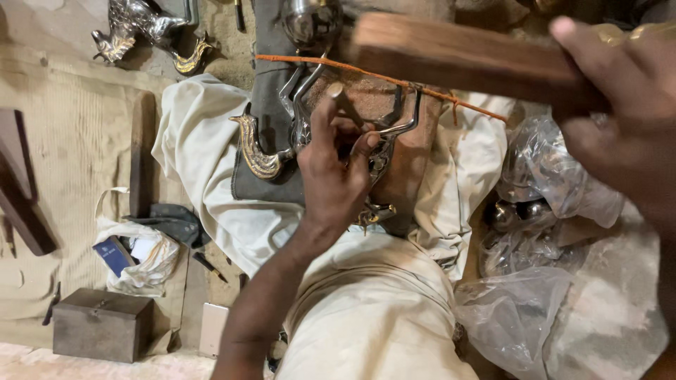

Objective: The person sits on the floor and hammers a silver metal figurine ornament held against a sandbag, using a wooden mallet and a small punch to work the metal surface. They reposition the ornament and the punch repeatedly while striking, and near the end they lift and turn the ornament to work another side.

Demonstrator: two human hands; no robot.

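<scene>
My left hand (332, 169) pinches a short metal punch (343, 100), its tip set down on a silver and brass metal ornament (304, 134) that lies across a grey cloth pad on my lap. The ornament has a bird-shaped brass end (255, 151) at its left. My right hand (623, 112), close to the camera and blurred, grips a wooden mallet block (458, 60) raised above the punch. An orange cord (380, 77) runs across the work below the block.
Another silver and brass bird figure (148, 32) lies at the top left. Clear plastic bags (542, 232) with metal pieces sit on the right. A small metal box (102, 324), a white bag with a blue booklet (130, 257) and wooden strips (21, 190) lie on the left mat.
</scene>
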